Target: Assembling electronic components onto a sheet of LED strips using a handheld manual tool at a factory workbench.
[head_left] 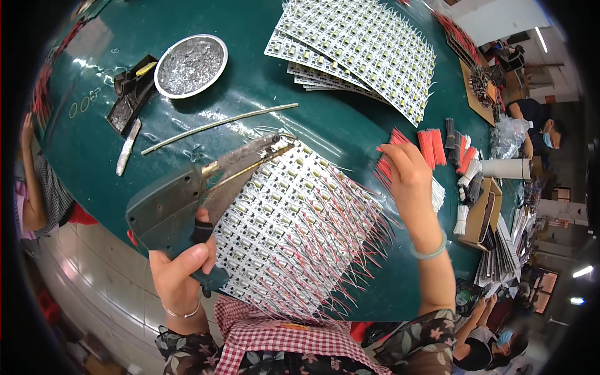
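soldering gun (187,206), tip toward upper right

Left hand (181,272) grips a soldering gun (187,206) over a wired circuit panel (294,231); right hand (409,178) reaches red wires (431,147) on the green worktop (250,75).

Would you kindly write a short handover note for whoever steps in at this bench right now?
Left hand: grips the pistol-style soldering gun, tip at the far corner of the near panel.
Right hand: reaching into the red wire bundle at the panel's right.
Done: most of the near panel carries red wires.
Left: the rows by the soldering gun look bare; the stack of panels beyond shows no wires. Solder rod and dross dish lie behind.
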Demonstrator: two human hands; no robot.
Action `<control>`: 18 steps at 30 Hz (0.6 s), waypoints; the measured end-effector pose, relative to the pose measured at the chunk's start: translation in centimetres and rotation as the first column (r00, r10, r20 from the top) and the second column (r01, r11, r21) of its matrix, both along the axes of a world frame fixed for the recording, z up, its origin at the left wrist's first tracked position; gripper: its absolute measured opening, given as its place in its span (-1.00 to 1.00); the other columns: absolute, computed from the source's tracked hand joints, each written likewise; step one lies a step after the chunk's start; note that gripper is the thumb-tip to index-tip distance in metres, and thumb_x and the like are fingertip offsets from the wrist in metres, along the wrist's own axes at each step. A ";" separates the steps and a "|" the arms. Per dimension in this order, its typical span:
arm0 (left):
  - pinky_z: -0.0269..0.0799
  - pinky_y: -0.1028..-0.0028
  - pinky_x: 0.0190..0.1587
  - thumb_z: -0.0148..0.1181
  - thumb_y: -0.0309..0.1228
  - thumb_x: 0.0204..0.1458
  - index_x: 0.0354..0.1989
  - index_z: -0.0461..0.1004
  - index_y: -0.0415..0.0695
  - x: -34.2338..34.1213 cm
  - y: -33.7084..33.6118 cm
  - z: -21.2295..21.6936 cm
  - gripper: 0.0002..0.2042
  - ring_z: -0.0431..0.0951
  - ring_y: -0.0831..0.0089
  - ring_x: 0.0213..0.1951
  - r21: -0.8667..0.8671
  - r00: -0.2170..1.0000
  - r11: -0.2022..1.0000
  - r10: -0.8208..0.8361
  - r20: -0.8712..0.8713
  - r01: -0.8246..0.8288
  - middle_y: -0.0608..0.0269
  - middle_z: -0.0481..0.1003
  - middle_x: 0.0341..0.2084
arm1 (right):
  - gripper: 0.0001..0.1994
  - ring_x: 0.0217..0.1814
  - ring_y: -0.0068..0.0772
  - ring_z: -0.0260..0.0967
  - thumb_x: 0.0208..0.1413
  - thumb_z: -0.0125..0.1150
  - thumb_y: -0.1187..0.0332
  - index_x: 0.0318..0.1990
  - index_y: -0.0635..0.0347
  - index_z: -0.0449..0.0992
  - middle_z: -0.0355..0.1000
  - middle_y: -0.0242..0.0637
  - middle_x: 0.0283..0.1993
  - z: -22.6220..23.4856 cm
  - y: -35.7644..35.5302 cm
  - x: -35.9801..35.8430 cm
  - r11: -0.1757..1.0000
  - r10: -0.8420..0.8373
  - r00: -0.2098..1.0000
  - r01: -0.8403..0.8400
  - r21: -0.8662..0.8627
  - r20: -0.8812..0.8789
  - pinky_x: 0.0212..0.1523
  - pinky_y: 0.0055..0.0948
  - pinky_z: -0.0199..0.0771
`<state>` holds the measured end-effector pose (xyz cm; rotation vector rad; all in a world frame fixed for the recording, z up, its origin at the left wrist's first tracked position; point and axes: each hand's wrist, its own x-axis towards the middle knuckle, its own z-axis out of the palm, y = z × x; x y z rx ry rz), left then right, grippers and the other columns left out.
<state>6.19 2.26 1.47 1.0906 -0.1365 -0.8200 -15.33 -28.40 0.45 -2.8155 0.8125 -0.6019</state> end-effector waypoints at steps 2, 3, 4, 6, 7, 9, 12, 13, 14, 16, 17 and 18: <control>0.34 0.51 -0.57 0.31 -0.61 -0.07 0.20 0.33 -0.40 -0.2 -0.9 -0.3 -0.42 0.46 0.42 -0.53 0.012 1.000 1.000 0.007 -0.008 -0.007 -0.07 0.50 -0.04 | -0.82 -0.24 -0.12 0.55 0.09 0.28 0.65 -0.16 0.26 0.64 0.54 -0.16 -0.22 -0.1 1.6 1.2 0.997 0.054 0.994 -0.059 0.053 0.099 -0.25 -0.28 0.55; 0.35 0.51 -0.56 0.30 -0.63 -0.06 0.21 0.33 -0.39 -0.5 -1.3 -0.4 -0.43 0.47 0.43 -0.52 0.017 1.000 1.000 0.010 -0.011 -0.009 -0.04 0.50 -0.04 | -0.83 -0.25 -0.12 0.55 0.09 0.29 0.65 -0.17 0.26 0.63 0.54 -0.16 -0.23 -0.2 2.5 2.0 0.993 0.078 0.986 -0.090 0.077 0.150 -0.25 -0.29 0.55; 0.27 0.58 -0.62 0.31 -0.55 -0.03 0.18 0.35 -0.42 -0.9 -2.1 -0.4 -0.45 0.42 0.49 -0.57 0.037 0.999 0.999 0.014 0.041 -0.016 -0.04 0.52 -0.04 | -0.82 -0.25 -0.12 0.53 0.06 0.31 0.66 -0.19 0.26 0.63 0.53 -0.16 -0.24 -0.7 3.2 2.8 0.990 0.079 0.980 -0.098 0.098 0.184 -0.26 -0.28 0.53; 0.29 0.57 -0.62 0.31 -0.56 -0.03 0.20 0.34 -0.42 -1.4 -2.3 0.1 -0.44 0.44 0.47 -0.57 0.115 0.997 0.993 -0.025 0.071 0.017 -0.04 0.52 -0.04 | -0.82 -0.24 -0.12 0.51 0.05 0.32 0.67 -0.19 0.26 0.63 0.53 -0.17 -0.24 -1.9 4.2 4.4 0.991 0.068 0.971 -0.092 0.096 0.228 -0.26 -0.28 0.52; 0.30 0.57 -0.62 0.31 -0.56 -0.03 0.20 0.34 -0.42 -1.8 -2.5 0.5 -0.44 0.45 0.47 -0.57 0.155 0.996 0.987 -0.042 0.084 0.029 -0.05 0.52 -0.04 | -0.82 -0.24 -0.12 0.50 0.04 0.32 0.67 -0.20 0.26 0.63 0.53 -0.18 -0.25 -2.5 4.5 4.9 0.991 0.066 0.966 -0.092 0.097 0.250 -0.26 -0.27 0.51; 0.37 0.54 -0.54 0.34 -0.60 0.00 0.13 0.43 -0.38 -2.3 -2.3 0.9 -0.53 0.49 0.50 -0.52 0.223 0.988 0.973 -0.096 0.123 0.067 0.06 0.57 -0.19 | -0.71 -0.21 -0.15 0.45 -0.10 0.27 0.69 -0.18 0.24 0.61 0.50 -0.21 -0.25 -3.5 5.0 5.2 0.993 0.080 0.964 -0.098 0.058 0.253 -0.24 -0.25 0.51; 0.50 0.52 -0.28 0.44 -0.59 -0.01 -0.03 0.58 -0.33 -2.6 -1.9 0.2 -0.66 0.58 0.53 -0.34 0.334 0.970 0.938 -0.159 0.181 0.092 0.23 0.63 -0.27 | -0.67 -0.20 -0.17 0.44 -0.17 0.26 0.72 -0.17 0.28 0.61 0.50 -0.23 -0.25 -4.4 5.8 5.5 0.996 0.067 0.966 -0.077 0.032 0.251 -0.23 -0.27 0.51; 0.50 0.51 -0.25 0.44 -0.59 -0.01 -0.04 0.59 -0.33 -2.8 -2.2 0.2 -0.67 0.59 0.52 -0.31 0.371 0.963 0.925 -0.168 0.211 0.080 0.22 0.63 -0.26 | -0.66 -0.20 -0.17 0.44 -0.18 0.26 0.72 -0.17 0.28 0.61 0.50 -0.23 -0.24 -4.7 6.0 5.5 0.996 0.070 0.966 -0.081 0.035 0.248 -0.23 -0.27 0.51; 0.50 0.50 -0.22 0.44 -0.59 -0.02 -0.05 0.59 -0.33 -3.0 -2.4 0.3 -0.68 0.60 0.50 -0.29 0.408 0.954 0.911 -0.178 0.240 0.068 0.21 0.63 -0.25 | -0.65 -0.19 -0.17 0.44 -0.19 0.26 0.72 -0.17 0.29 0.61 0.50 -0.22 -0.23 -4.9 6.2 5.6 0.996 0.072 0.967 -0.084 0.038 0.245 -0.23 -0.27 0.52; 0.50 0.50 -0.21 0.43 -0.59 -0.02 -0.09 0.59 -0.34 -3.0 -2.8 0.1 -0.71 0.60 0.50 -0.27 0.412 0.901 0.910 -0.215 0.377 0.045 0.19 0.63 -0.24 | -0.64 -0.19 -0.17 0.43 -0.21 0.25 0.73 -0.16 0.30 0.60 0.50 -0.21 -0.21 -5.2 6.3 5.6 0.996 0.075 0.968 -0.086 0.036 0.238 -0.23 -0.27 0.52; 0.49 0.50 -0.23 0.43 -0.59 -0.02 -0.11 0.60 -0.34 -2.9 -3.2 -0.2 -0.72 0.59 0.50 -0.29 0.378 0.845 0.925 -0.233 0.482 0.039 0.17 0.63 -0.25 | -0.63 -0.18 -0.17 0.43 -0.22 0.25 0.73 -0.16 0.31 0.60 0.50 -0.21 -0.20 -5.1 6.4 5.5 0.996 0.077 0.969 -0.087 0.032 0.235 -0.23 -0.27 0.52; 0.49 0.50 -0.25 0.42 -0.59 -0.02 -0.13 0.60 -0.35 -2.7 -3.5 -0.4 -0.74 0.59 0.51 -0.30 0.344 0.778 0.938 -0.244 0.580 0.038 0.16 0.62 -0.26 | -0.63 -0.18 -0.17 0.43 -0.23 0.24 0.73 -0.16 0.32 0.60 0.50 -0.20 -0.19 -5.1 6.4 5.5 0.996 0.079 0.970 -0.088 0.028 0.231 -0.23 -0.27 0.52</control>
